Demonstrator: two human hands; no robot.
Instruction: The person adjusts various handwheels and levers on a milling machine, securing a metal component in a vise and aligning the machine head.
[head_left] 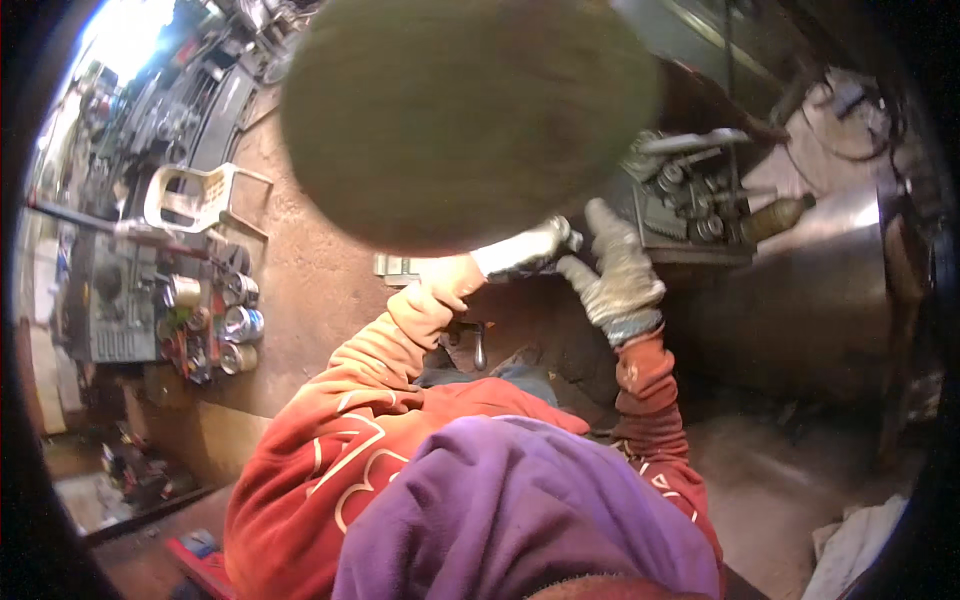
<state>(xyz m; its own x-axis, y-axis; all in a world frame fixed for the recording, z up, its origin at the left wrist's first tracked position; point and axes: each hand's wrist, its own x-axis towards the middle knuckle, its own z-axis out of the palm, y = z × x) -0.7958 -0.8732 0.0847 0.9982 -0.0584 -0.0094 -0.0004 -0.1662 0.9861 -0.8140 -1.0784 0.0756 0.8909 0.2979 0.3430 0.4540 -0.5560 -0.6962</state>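
Observation:
A large, dark olive-green round shape (pixel 470 120), smooth and blurred, fills the top middle and covers what lies behind it. Just under its lower edge is my left hand (pixel 525 250) in a pale glove, brightly lit. Its fingers look curled at a small dark part, too unclear to name. My right hand (pixel 617 275), in a dirty whitish glove, is beside it, with thumb and fingers apart and nothing in them. Below my left forearm a crank handle (pixel 479 346) hangs down. A pale machine edge (pixel 393 268) shows left of my left wrist.
Metal tools and parts (pixel 690 200) crowd a bench top right of my right hand, with a bottle-shaped object (pixel 778 217) beside them. A large metal cabinet (pixel 790 320) stands farther right. On the left are a white plastic chair (pixel 205 200) and several cans (pixel 240 322) on a cluttered stand.

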